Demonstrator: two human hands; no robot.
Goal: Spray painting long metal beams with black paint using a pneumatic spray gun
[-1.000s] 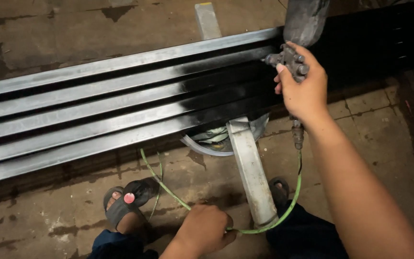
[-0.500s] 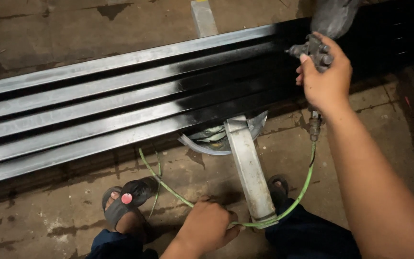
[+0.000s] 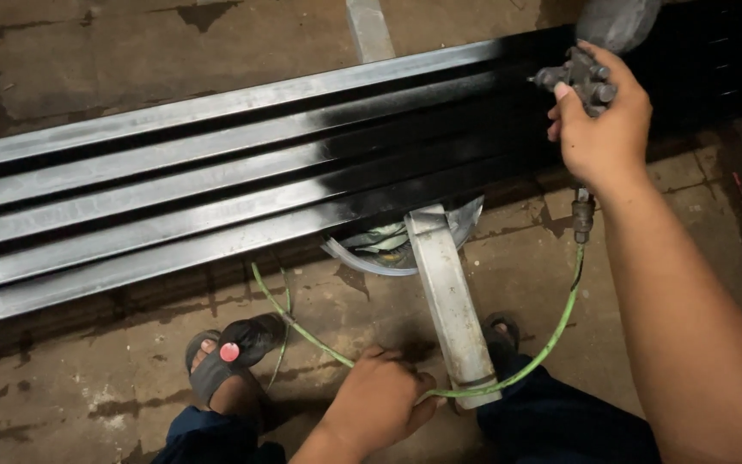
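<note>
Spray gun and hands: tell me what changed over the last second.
The right hand carried the spray gun rightward along the metal tubes, over their black-painted end. The green hose trailed after it. The left hand stayed low on the hose beside the grey crossbar; the tubes did not shift.

Grey steel tubes (image 3: 173, 185) sprayed glossy black toward one end, green hose (image 3: 534, 357), black sandal (image 3: 229, 352) with red dot.

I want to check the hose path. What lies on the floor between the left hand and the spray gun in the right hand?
In the head view, the green hose curves from the left hand up to the spray gun, crossing the grey metal bar.
</note>
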